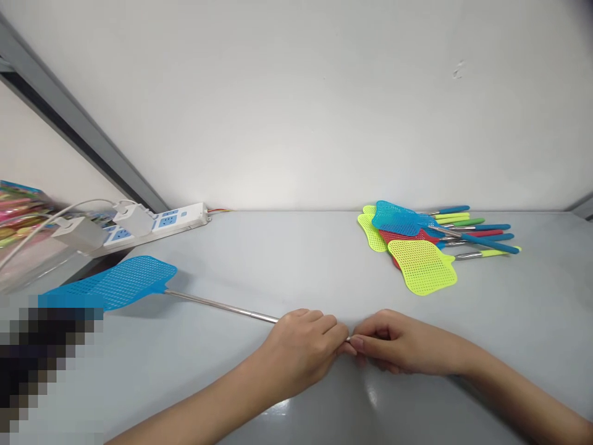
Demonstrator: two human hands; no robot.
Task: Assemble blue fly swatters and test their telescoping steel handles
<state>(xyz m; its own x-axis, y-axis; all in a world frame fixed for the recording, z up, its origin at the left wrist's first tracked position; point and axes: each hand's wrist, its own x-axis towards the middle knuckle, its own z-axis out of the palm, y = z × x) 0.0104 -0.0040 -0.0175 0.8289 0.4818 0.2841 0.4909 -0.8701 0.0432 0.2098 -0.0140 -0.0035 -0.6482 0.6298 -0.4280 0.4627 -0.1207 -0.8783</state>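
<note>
A blue fly swatter [132,281] with a thin metal telescopic rod lies extended across the left and middle of the table, its perforated head at the left. My left hand [308,343] is wrapped round the rod. Just to the right, my right hand [398,343] pinches the rod's end between thumb and fingers, close against the left hand. No coloured grip shows at this end; whatever else the fingers cover is hidden.
Several fly swatters lie piled at the back right, a yellow-green swatter [422,267] in front. A white power strip [185,216] with plugged-in adapters stands at the back left, beside packaged colourful goods [23,213]. A white wall [296,111] closes off the grey table [259,259].
</note>
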